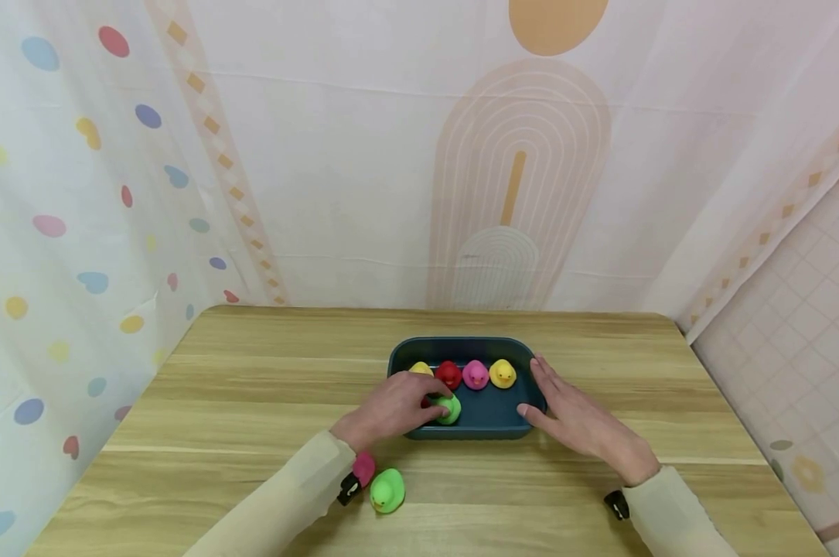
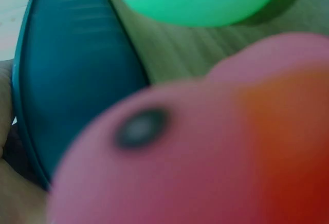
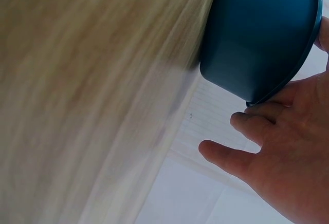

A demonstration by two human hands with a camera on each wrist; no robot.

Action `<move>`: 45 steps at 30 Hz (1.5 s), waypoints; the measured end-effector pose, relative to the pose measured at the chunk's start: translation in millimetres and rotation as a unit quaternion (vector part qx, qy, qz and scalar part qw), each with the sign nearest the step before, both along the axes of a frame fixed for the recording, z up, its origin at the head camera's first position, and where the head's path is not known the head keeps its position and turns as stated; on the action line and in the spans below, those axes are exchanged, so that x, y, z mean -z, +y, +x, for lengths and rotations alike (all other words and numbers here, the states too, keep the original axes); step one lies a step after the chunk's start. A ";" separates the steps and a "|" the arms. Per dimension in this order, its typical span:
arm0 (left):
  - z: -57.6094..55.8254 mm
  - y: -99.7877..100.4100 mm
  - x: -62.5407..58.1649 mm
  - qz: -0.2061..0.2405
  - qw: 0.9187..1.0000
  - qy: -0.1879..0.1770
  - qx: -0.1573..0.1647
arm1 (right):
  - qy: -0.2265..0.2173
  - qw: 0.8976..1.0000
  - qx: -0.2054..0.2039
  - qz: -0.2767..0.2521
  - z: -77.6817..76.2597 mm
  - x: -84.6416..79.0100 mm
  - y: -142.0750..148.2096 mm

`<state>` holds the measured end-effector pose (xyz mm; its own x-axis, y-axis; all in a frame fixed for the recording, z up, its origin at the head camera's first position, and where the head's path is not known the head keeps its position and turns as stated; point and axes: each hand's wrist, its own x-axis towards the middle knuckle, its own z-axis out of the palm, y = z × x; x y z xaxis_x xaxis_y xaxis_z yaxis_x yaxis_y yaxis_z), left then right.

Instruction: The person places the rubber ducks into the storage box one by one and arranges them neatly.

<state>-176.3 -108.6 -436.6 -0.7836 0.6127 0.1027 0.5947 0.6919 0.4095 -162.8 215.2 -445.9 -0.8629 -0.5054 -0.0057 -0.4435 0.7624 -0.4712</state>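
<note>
I had the left hand (image 1: 394, 406) pinching a green duck (image 1: 448, 410) between thumb and fingers, inside the bin (image 1: 475, 433), toward its near left; whether it touched the floor, I couldn't tell. The right hand (image 1: 582, 418) lay with fingers extended against the bin's right end. I judged the step needed a level base, then a straight release that wouldn't drag the neighbours, with the right hand steadying the bin.

The bin's long axis ran left to right. Fingers partly covered the pinched duck, so its facing was unclear; from above it looked roundish, without an obvious long axis. Behind it, the red duck (image 1: 449, 375) and pink duck (image 1: 475, 375) pointed their beaks nearward.
</note>
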 end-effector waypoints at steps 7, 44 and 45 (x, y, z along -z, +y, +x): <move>0.3 2.9 2.9 -0.001 1.000 0.004 -0.013 | -0.002 1.000 0.000 -0.003 0.0 0.2 0.2; 18.1 -15.8 -11.5 0.047 0.999 -0.023 -0.010 | -0.011 1.000 0.005 -0.010 2.0 -0.8 -0.5; 19.8 -18.4 -12.1 0.051 0.998 -0.023 -0.007 | -0.013 1.000 0.006 -0.011 1.9 -0.8 -0.2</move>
<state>-156.5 -127.0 -424.5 -0.7975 0.5895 0.1284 0.5641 0.6532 0.5050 -160.9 215.0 -445.1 -0.8682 -0.4960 -0.0166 -0.4227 0.7565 -0.4990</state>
